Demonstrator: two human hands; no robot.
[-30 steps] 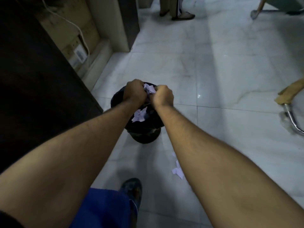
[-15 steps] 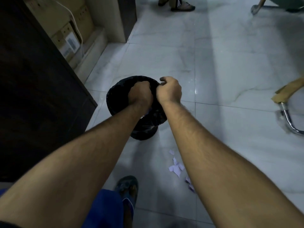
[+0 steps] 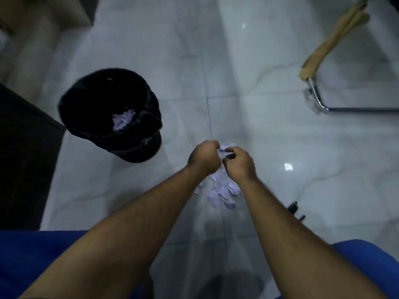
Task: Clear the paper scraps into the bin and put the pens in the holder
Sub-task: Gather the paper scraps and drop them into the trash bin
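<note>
A black bin (image 3: 90,93) lined with a dark bag stands on the floor at the left, with pale paper scraps (image 3: 123,121) lying inside. To its right, low over the floor, my left hand (image 3: 204,158) and my right hand (image 3: 239,164) are side by side with curled fingers, pinching a pale scrap (image 3: 223,148) between them. A heap of torn paper scraps (image 3: 222,190) lies on the tiles under and just behind both hands. No pens or holder can be made out for sure.
A dark cabinet (image 3: 21,158) runs along the left beside the bin. A chair's chrome leg (image 3: 319,100) with tan wrapping stands at the right. Small dark objects (image 3: 294,208) lie on the tiles right of the scraps. My blue-clad knees (image 3: 43,255) fill the bottom corners.
Both hands have left the bin's mouth and come down to the right onto the scrap heap on the floor. The view has dropped lower, and the bin's contents now show.
</note>
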